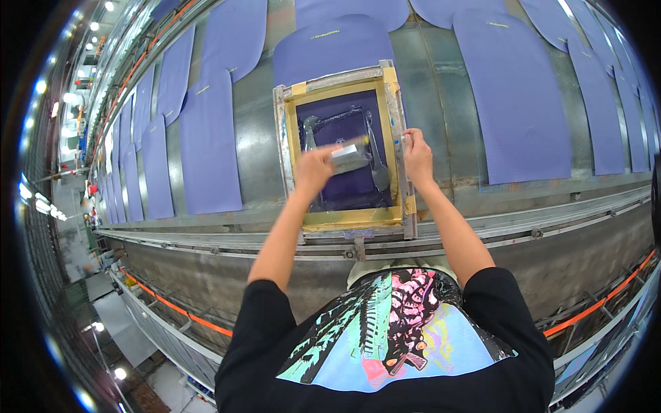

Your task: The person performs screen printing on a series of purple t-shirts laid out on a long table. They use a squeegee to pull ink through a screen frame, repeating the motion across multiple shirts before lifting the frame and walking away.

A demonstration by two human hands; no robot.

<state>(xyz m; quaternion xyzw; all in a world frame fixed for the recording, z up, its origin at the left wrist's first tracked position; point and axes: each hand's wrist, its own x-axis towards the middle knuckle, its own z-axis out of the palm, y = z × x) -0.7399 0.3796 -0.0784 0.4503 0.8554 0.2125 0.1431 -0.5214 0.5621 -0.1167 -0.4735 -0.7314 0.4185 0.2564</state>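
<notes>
Screen (pixel 354 195) on grey table (pixel 258 131), lamps (pixel 41 87) beyond

The head fisheye looks steeply down — close above the shirt (pixel 406 330) — at the taped frame (pixel 332 80).

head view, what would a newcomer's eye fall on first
Likely the yellow-taped frame mid-picture, with the left hand gripping a silver tool over it and the right hand at its right edge. Next, purple pieces spread over the grey table, then the bright shirt print at the bottom.
</notes>
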